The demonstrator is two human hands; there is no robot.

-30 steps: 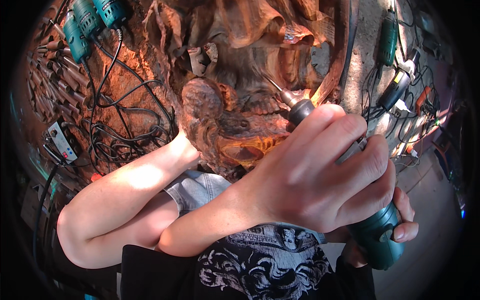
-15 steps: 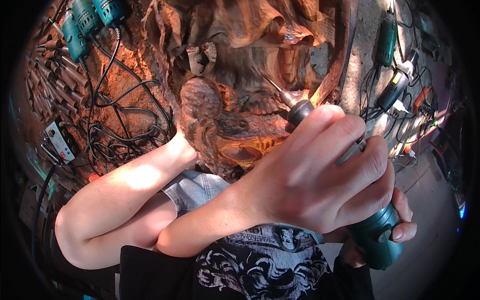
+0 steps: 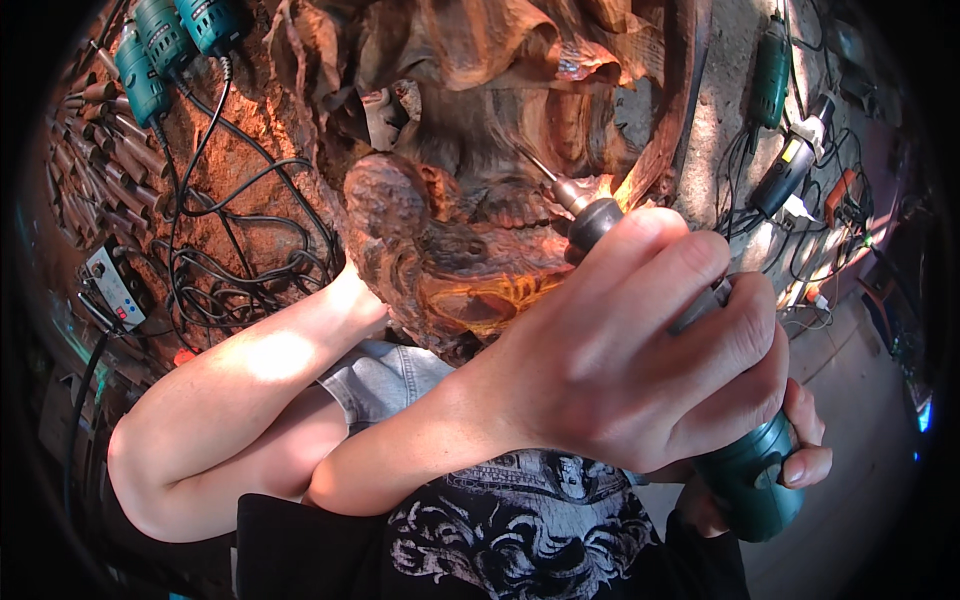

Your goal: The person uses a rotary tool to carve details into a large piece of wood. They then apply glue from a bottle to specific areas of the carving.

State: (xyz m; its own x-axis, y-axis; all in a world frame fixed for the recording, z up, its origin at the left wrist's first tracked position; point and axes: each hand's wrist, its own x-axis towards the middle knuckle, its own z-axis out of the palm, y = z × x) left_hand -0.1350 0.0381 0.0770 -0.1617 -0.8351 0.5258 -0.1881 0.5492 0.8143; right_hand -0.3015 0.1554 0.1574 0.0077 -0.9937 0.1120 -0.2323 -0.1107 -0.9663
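Clutching green rotary tool (image 3: 745, 485) two-handed, ctr to lower R of frame: clamped up front in L hand (image 3: 640, 345), wrapped round at the rear in R hand (image 3: 806, 464), closed firmly on it w/ both. Running long axis on the diag., lower R to upper ctr, w/ metal bit (image 3: 545, 173) aimed up-left at carved wood (image 3: 470, 240) across upper ctr of frame. Sitting nearer the wood w/ L hand, farther off w/ R; prob. all down to that bit's angle, but can't tell from here if touching or hovering just off.
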